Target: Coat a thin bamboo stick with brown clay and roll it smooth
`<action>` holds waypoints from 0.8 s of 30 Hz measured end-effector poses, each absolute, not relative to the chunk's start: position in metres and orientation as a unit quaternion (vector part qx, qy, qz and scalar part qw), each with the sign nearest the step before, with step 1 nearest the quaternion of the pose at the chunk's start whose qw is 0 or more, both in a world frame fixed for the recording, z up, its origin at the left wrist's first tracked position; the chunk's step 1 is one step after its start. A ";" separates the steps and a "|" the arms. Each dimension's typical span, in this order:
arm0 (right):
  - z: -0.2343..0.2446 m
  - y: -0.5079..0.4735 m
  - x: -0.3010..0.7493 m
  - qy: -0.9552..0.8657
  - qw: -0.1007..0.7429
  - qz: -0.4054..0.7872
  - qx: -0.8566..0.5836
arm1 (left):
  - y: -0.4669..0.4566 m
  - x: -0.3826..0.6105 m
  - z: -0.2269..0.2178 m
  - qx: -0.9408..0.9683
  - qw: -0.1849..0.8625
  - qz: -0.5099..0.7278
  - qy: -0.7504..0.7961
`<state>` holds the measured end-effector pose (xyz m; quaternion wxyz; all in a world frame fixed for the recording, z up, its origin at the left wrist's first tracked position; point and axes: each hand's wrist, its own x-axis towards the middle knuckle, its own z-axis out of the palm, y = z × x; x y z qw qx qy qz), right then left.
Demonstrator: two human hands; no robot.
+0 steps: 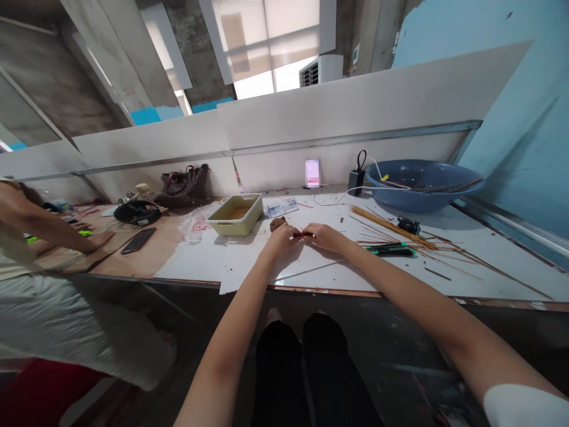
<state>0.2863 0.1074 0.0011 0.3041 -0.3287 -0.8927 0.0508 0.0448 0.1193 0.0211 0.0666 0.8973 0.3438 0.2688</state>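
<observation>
My left hand (283, 236) and my right hand (323, 236) meet over the white tabletop (249, 261), fingers pinched together on a small brown piece (302, 235) held between them. A brown lump (278, 223) lies on the table just behind my left hand. A bundle of thin brown sticks (391, 228) fans out to the right of my right hand. A yellow tray (235, 213) with brownish contents stands to the left behind my hands.
A blue basin (422, 184) sits at the back right with a power bank (355, 181) and cable. A green-black tool (391, 250) lies by the sticks. A phone (312, 172) leans on the partition. Another person's arm (53, 231) rests at left near a dark phone (138, 240).
</observation>
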 end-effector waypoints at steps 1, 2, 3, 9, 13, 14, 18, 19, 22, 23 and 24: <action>0.001 0.107 0.285 -0.893 0.304 0.048 -0.329 | 0.119 0.044 0.021 0.898 0.063 0.269 0.343; 0.001 0.107 0.284 -0.893 0.303 0.043 -0.329 | 0.119 0.044 0.020 0.900 0.060 0.266 0.341; 0.000 0.107 0.283 -0.894 0.302 0.039 -0.329 | 0.120 0.045 0.020 0.902 0.058 0.262 0.339; -0.003 0.112 0.280 -0.900 0.292 0.033 -0.323 | 0.121 0.046 0.021 0.916 0.058 0.233 0.320; -0.003 0.114 0.281 -0.900 0.290 0.040 -0.322 | 0.121 0.046 0.022 0.918 0.058 0.228 0.321; -0.003 0.114 0.281 -0.900 0.289 0.040 -0.323 | 0.121 0.046 0.021 0.917 0.058 0.229 0.323; -0.004 0.113 0.281 -0.897 0.289 0.038 -0.332 | 0.122 0.047 0.019 0.914 0.058 0.235 0.327; -0.004 0.113 0.281 -0.895 0.290 0.036 -0.337 | 0.122 0.047 0.019 0.913 0.058 0.236 0.327; -0.006 0.114 0.280 -0.889 0.295 0.034 -0.348 | 0.123 0.048 0.017 0.913 0.063 0.237 0.326; -0.006 0.114 0.280 -0.888 0.296 0.035 -0.349 | 0.123 0.048 0.017 0.913 0.065 0.237 0.327; -0.006 0.115 0.280 -0.888 0.297 0.036 -0.348 | 0.123 0.048 0.017 0.912 0.067 0.238 0.328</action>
